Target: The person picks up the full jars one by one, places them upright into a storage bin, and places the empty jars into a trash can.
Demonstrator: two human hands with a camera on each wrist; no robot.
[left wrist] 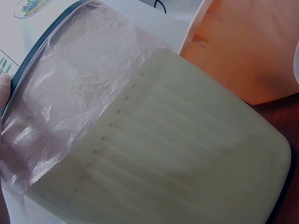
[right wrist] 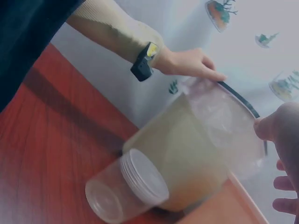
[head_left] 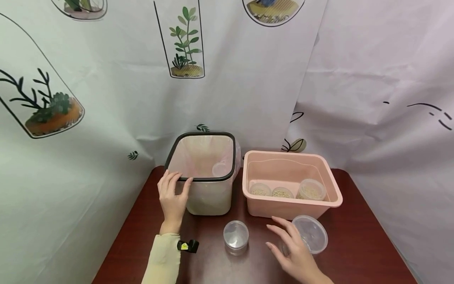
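So here's where I've got it: the left hand (head_left: 172,196) rests on the near corner of the bin (head_left: 205,185), fingers draped over the black rim, more a steadying touch than a real grip. The right hand (head_left: 296,252) hovers with fingers spread and holds nothing, its fingertips just beside the loose lid (head_left: 312,232) lying flat on the table (head_left: 358,252). The empty plastic cup (head_left: 235,234) stands between the two hands, a bit nearer the right one. What worries me most is that cup: it looks light, and if the right hand sweeps across for it or the lid, I reckon a knuckle could tip it or send it skating over the slick wood. Second thing is the thin bag liner (left wrist: 70,93) in the bin. It sits loose and crinkly under the left fingers, so any tug there could pull it off the rim. The pink tub (head_left: 291,197) sits just beyond the right hand with three filled cups (head_left: 283,192) inside, so a clumsy reach over its wall could knock those over and spill whatever's in them.
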